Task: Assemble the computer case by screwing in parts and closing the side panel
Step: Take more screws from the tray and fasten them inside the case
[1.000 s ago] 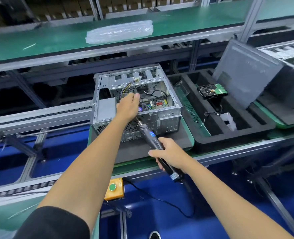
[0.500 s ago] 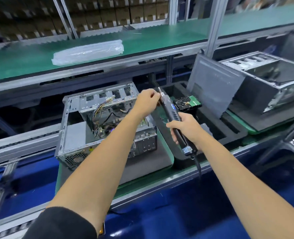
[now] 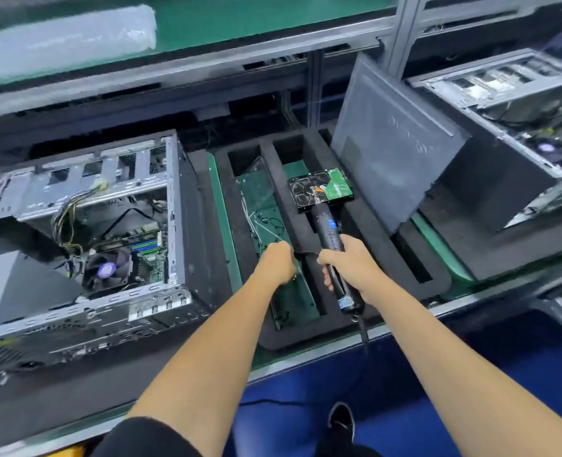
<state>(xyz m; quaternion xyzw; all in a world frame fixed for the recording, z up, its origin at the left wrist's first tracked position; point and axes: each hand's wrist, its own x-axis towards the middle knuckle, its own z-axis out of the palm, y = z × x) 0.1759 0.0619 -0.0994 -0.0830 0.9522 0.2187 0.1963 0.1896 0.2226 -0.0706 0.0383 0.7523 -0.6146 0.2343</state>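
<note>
The open case (image 3: 85,239) sits on its side at the left of the desk (image 3: 306,354), top face missing so you can see the board, a fan and a bundle of wires inside, and it's off to the left of both hands, so the left hand (image 3: 274,263) is the nearer one to it. Its long axis runs roughly left to right across the view. The side panel (image 3: 395,150) isn't on yet; it's leaning upright against the far right of the foam tray (image 3: 438,278), which sits just right of the case. Right now both hands are over that tray, not the case. The left hand is curled into a fist down over the tray's green-floored slot where a few loose screws and thin wires lie; can't tell if it has actually pinched anything. The right hand (image 3: 352,262) is wrapped round the driver (image 3: 330,242), which points away from the person with its tip over or on the drive (image 3: 321,189) lying in the tray; can't tell whether it touches. My guess is a screw is being fetched, then everything swings back left to the case. Count: two cases (a second case (image 3: 517,103) on the far right), one panel, one drive, one driver, one tray. A plastic bag (image 3: 65,37) lies up on the shelf (image 3: 273,14), blurry.
</note>
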